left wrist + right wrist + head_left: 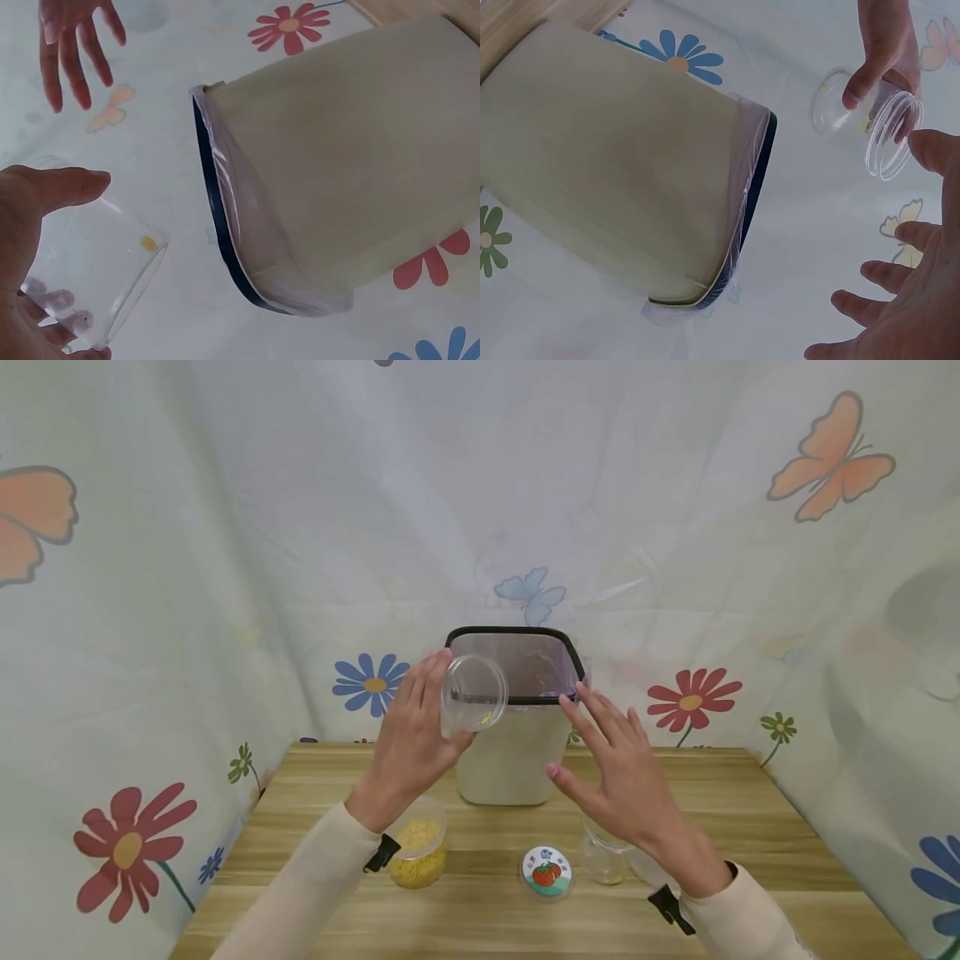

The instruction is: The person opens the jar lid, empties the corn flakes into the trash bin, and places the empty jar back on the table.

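- Over there, the cream rectangular bin (506, 764) stands toward the far side of the wood-grain bench (315, 868), a flower-printed fabric curtain (375, 527) behind it.
- Nearer the person, on their left: the clear round plastic tub (417, 864), yellow bits (420, 837) inside.
- Right of that, before the bin: the round tomato-printed lid (547, 872).
- Further right: the clear round jar (602, 862).
- Above bin-rim height, in the left fingers (435, 681): the clear round plastic cup (475, 689).
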Motion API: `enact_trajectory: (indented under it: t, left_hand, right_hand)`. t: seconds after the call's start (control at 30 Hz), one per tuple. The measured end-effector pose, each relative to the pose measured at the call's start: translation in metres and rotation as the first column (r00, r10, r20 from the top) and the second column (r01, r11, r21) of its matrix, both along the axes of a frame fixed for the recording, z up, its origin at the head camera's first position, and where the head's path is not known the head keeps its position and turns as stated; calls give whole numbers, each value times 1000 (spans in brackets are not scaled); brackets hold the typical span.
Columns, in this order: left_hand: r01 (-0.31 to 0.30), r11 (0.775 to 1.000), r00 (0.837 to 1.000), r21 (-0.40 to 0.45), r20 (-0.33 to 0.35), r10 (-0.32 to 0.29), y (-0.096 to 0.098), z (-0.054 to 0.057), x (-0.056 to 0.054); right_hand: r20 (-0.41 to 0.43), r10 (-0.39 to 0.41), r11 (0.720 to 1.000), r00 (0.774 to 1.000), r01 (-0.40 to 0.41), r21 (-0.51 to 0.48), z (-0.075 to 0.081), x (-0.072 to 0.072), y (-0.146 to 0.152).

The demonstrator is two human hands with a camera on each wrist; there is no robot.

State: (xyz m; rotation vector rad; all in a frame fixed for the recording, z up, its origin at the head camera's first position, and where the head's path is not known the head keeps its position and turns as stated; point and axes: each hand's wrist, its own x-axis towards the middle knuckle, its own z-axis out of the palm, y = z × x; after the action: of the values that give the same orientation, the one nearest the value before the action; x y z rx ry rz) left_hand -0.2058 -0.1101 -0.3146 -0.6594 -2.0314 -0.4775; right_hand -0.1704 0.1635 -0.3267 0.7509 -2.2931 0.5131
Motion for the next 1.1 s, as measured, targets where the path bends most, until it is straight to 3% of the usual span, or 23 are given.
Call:
enact_trajectory:
  t: [0.3, 0.5, 1.1]
  left_hand:
    - [-6, 999, 1000, 41, 20, 5, 2, -12, 9]
    - [20, 997, 998, 81, 52, -24, 3, -19, 16]
    - [42, 987, 984, 153, 166, -67, 13, -62, 34]
  right_hand:
    - [1, 23, 1000, 1000, -23, -21, -9, 6, -4]
    - [-10, 44, 998, 999, -44, -36, -18, 9, -6]
    - [63, 62, 997, 996, -59, -50, -49, 14, -7]
